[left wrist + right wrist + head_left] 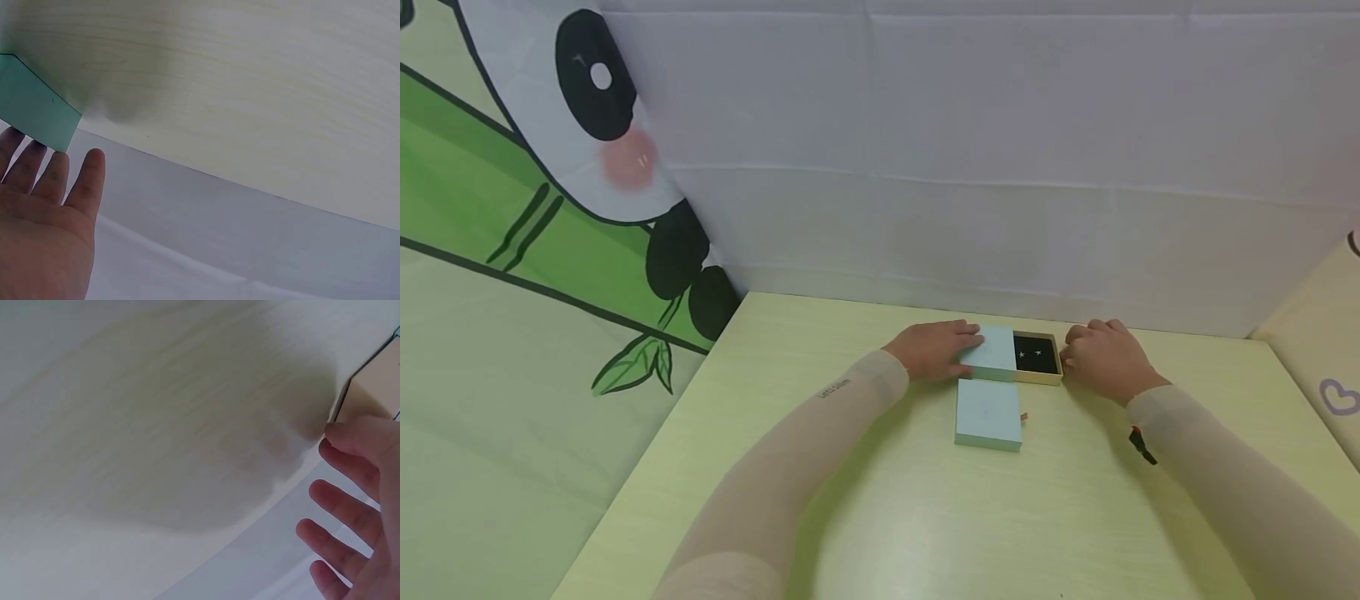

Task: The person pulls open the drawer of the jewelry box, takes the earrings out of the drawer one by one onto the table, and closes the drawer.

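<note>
A light-blue drawer box (996, 352) lies near the table's far edge, its inner tray (1038, 377) slid partly out to the right. In the tray is a black insert (1036, 363) with two small star-shaped pieces, perhaps earrings. My left hand (932, 350) holds the sleeve's left end, fingers over the top and thumb at the front; the left wrist view shows fingertips against the box (37, 103). At the tray's right end, my right hand (1105, 360) pinches with thumb and index finger, other fingers apart in the right wrist view. Any pull tab there is hidden.
A second light-blue box (988, 412), closed, lies just in front of the first, with a small brown ribbon tab (1024, 417) on its right side. The pale wooden table (895, 517) ends at a white cloth (925, 225) behind.
</note>
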Tool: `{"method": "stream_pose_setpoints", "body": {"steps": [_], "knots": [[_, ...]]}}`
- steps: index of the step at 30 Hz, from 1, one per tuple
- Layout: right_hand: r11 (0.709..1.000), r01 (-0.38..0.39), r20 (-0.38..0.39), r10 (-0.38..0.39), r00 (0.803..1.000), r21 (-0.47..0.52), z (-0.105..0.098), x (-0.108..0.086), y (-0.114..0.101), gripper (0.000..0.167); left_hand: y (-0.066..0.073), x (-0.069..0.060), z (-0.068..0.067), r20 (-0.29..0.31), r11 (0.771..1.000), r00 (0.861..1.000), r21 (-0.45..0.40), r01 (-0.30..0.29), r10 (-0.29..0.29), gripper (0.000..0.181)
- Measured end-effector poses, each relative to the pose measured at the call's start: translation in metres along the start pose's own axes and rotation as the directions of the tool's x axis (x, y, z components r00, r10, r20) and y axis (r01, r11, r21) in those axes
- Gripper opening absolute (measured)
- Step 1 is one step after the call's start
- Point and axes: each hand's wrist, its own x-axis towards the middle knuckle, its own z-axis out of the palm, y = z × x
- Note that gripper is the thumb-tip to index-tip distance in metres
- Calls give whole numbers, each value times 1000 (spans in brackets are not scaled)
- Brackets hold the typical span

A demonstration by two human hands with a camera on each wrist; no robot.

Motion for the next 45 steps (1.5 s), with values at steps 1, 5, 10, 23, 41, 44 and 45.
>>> {"method": "stream_pose_setpoints", "body": {"steps": [1,5,10,23,41,44,45], "knots": [[1000,-4,4,4,1000,12,-1,-1,1,12,0,-1,0,-1,1000,1000,1,-1,1,75],[999,-19,16,19,1000,51,-8,-5,4,14,1,-3,-1,2,1000,1000,11,-4,4,75],[999,-19,11,19,1000,38,-17,-4,6,20,2,-5,-1,1,1000,1000,13,-9,9,75],[999,11,-50,-8,999,49,-32,3,-10,19,2,-5,0,7,1000,1000,7,-13,13,76],[998,23,-23,-21,1000,65,-21,22,-20,16,3,-5,-2,3,1000,1000,16,-5,5,75],[996,46,-40,-44,998,70,-18,24,-19,13,3,-5,-4,2,1000,1000,14,-6,6,75],[996,51,-43,-48,998,76,-18,24,-19,12,3,-6,-4,2,1000,1000,11,-6,6,75]]}}
